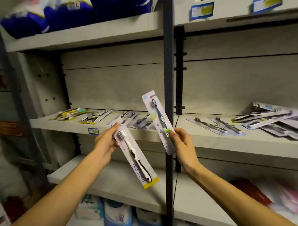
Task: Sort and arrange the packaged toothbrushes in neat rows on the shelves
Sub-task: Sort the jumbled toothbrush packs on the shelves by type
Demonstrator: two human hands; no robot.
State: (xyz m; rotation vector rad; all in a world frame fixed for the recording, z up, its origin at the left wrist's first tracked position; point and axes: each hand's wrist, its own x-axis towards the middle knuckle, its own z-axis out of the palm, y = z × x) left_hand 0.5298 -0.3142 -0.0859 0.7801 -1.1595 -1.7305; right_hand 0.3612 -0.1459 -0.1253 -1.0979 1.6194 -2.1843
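My left hand (pixel 106 143) grips the top of a packaged black-and-white toothbrush with a yellow bottom edge (pixel 139 163), which hangs slanting down to the right. My right hand (pixel 180 142) pinches the lower part of a second packaged dark toothbrush (pixel 158 119) and holds it upright, tilted left. Both packs are held in front of the middle shelf (pixel 216 140). Several packaged toothbrushes lie in small groups on the left half of that shelf (pixel 92 117), and a loose overlapping pile (pixel 274 122) lies on the right half.
A dark steel upright (pixel 168 94) splits the shelving between my hands. Blue bags (pixel 69 13) sit on the top shelf, price tags (pixel 201 11) hang at upper right. A bare shelf (pixel 114 183) is below, with boxed goods (pixel 116 218) under it.
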